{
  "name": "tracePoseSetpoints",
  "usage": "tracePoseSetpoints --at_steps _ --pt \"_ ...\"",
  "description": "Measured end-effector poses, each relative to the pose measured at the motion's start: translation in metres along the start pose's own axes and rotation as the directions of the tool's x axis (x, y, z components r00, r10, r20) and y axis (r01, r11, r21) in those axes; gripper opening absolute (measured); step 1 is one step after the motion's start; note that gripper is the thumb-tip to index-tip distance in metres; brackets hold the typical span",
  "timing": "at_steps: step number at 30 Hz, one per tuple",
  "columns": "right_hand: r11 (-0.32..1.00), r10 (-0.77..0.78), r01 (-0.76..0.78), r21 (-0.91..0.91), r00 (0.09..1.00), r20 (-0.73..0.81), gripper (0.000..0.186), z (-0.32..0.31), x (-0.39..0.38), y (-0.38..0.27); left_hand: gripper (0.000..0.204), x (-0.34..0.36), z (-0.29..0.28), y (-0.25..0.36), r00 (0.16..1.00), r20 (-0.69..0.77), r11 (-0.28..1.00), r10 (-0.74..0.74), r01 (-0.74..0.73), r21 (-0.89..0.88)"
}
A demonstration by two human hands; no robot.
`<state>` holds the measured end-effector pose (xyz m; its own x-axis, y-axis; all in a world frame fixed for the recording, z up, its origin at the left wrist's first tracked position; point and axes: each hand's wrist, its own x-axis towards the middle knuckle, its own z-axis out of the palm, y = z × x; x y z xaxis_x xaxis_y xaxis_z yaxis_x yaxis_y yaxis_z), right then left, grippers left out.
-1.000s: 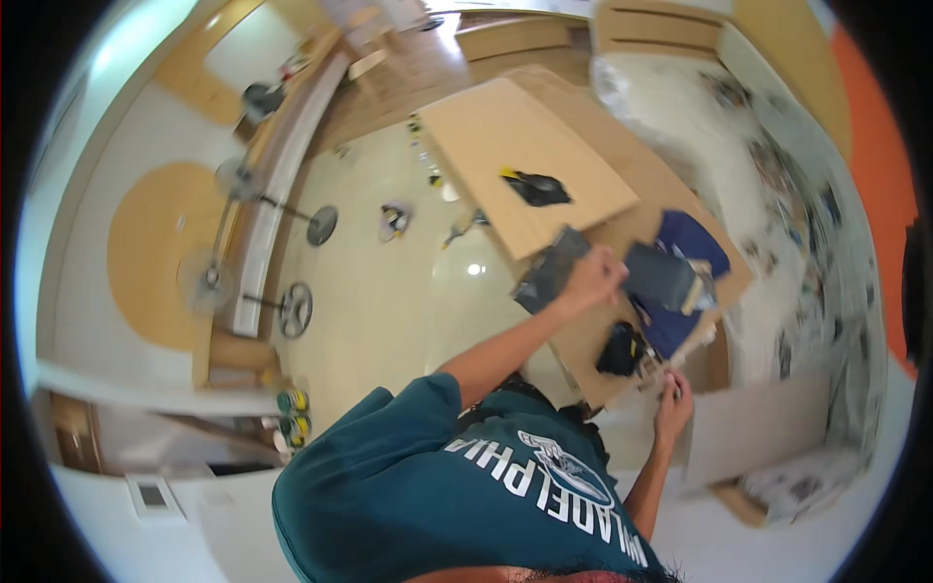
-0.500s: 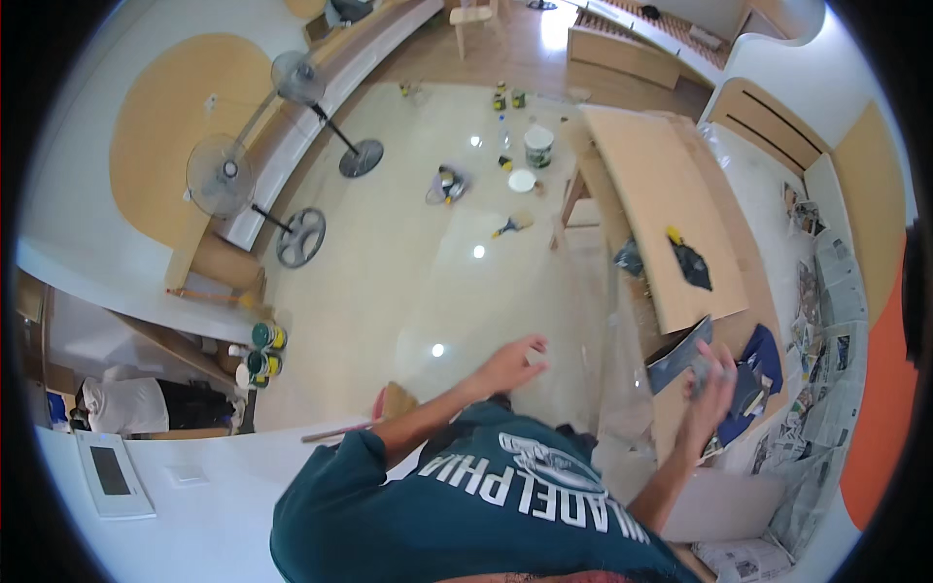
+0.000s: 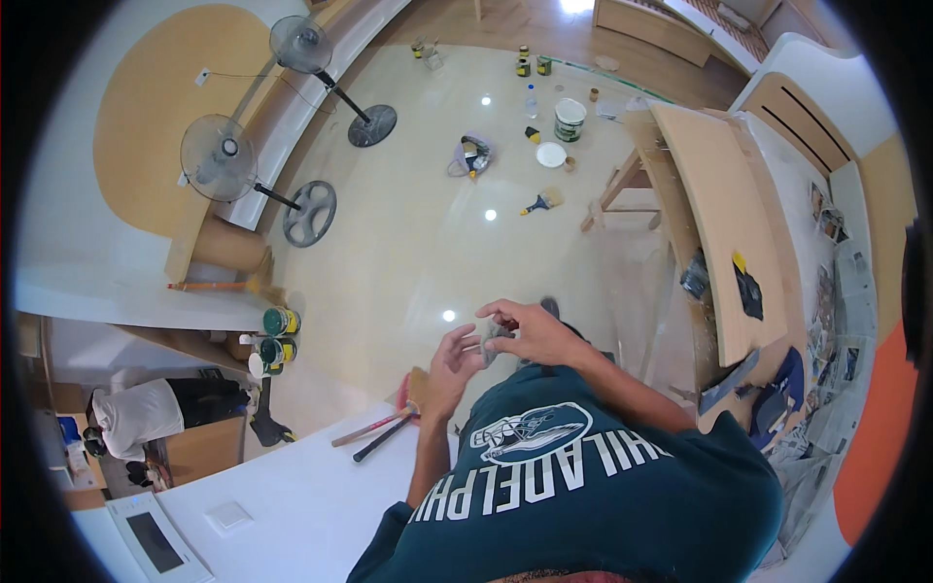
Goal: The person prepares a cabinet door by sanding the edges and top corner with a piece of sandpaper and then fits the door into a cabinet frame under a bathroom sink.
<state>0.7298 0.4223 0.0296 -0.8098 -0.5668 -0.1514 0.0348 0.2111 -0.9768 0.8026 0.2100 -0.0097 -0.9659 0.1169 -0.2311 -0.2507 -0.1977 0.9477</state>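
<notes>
I hold a small grey piece [image 3: 497,340], its edges uneven, between my two hands in front of my body, above the glossy cream floor [image 3: 389,282]. The thumb and forefinger of my right hand [image 3: 536,333] bend round it and pinch it. My left hand [image 3: 453,361] is cupped just beside it, fingers loosely curved with gaps between them; I cannot tell whether their tips touch it, nor what it is made of.

To my right a smooth, pale wooden board [image 3: 714,204] lies on a browner worktop, carrying a black object [image 3: 747,294] with a yellow end. Near the board's close corner is a rumpled navy cloth [image 3: 777,398], and sheets of newspaper [image 3: 821,408] cover the surface beyond. On the floor ahead lie a flat paintbrush [image 3: 542,201] with pale bristles and a round white lid [image 3: 551,155]; near them stand a white plastic bucket [image 3: 570,124] and a clear bottle [image 3: 531,102].

My dark green shirt [image 3: 622,496] bears large white block capitals and an oval crest. The bucket has a dark printed band, and the cans [image 3: 279,350] to my left wear green and yellow labels, their print too small to read.
</notes>
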Motion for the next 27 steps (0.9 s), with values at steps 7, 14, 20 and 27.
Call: tracePoseSetpoints --at_steps 7,14,20,27 --pt "0.981 -0.083 0.086 0.176 0.996 -0.022 0.045 -0.085 0.122 0.046 0.037 0.157 0.002 0.029 0.995 -0.091 0.988 -0.046 0.059 0.143" --pt "0.912 0.083 -0.013 0.409 0.985 -0.154 0.055 -0.248 0.225 0.055 0.025 0.366 0.046 0.088 0.997 -0.032 0.992 -0.066 0.069 0.106" --pt "0.859 0.063 0.036 0.511 0.982 -0.175 0.039 -0.355 0.288 0.055 0.019 0.510 0.092 0.114 0.988 0.063 0.989 -0.143 0.145 -0.041" --pt "0.962 -0.112 0.215 0.168 0.873 -0.476 0.030 -0.464 0.361 0.059 0.022 0.673 0.122 0.138 0.921 0.297 0.944 -0.252 0.302 -0.137"
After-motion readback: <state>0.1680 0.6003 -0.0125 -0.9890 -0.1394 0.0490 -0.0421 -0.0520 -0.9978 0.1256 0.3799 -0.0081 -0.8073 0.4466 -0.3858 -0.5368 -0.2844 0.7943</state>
